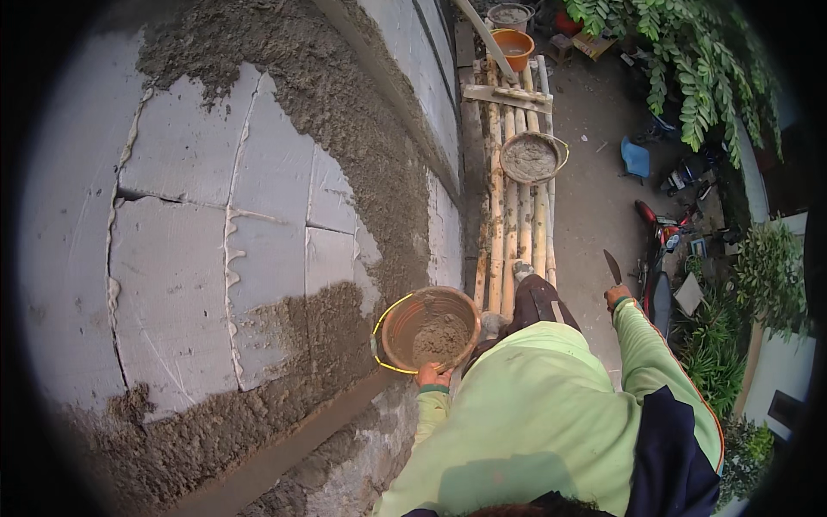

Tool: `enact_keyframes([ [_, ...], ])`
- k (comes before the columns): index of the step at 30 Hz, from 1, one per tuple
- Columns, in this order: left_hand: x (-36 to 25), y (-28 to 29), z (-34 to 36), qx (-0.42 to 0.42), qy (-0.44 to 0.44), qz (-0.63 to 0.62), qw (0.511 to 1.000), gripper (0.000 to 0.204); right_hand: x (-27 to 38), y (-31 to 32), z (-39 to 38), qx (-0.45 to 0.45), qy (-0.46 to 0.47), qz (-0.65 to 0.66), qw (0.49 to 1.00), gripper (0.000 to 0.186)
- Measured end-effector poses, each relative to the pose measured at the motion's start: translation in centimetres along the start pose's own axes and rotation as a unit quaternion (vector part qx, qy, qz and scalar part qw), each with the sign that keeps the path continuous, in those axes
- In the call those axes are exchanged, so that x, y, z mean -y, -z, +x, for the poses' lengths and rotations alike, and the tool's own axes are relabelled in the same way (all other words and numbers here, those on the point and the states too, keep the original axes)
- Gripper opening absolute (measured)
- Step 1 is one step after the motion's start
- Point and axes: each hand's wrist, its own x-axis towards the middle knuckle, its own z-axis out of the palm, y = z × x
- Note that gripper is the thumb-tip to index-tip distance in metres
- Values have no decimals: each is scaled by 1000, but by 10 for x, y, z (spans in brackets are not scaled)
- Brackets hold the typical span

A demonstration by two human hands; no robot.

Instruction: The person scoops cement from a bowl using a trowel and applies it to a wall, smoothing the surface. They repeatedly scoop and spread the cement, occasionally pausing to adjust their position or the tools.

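My left hand (431, 376) is closed on the near rim of a brown bucket (408, 320) with a yellow handle, which holds some wet grey mortar (440, 339). The bucket is beside a wall of pale blocks (168, 293), partly coated in rough mortar (336, 336). Out to the right, my right hand (617, 295) grips a trowel (613, 265), its dark blade pointing upward.
Bamboo scaffolding (541, 233) runs ahead under my feet, carrying a mortar bucket (530, 158), planks (506, 96) and an orange bucket (513, 49). Below at right are a blue chair (634, 158) and motorbikes (663, 224). Leafy branches (672, 52) overhang the top right.
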Motion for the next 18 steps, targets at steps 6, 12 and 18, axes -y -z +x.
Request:
enact_keyframes([
  [6, -12, -30, 10, -9, -12, 40, 999, 50, -8, -64, -106, 2, -324, 709, 626, 11],
  [12, -36, -94, 8, -55, -5, 44, 997, 40, 44, -27, -148, 115, -320, 768, 543, 10],
  [18, -55, -106, 60, -14, -65, 249, 966, 44, 22, 0, -105, 140, -293, 772, 546, 9],
])
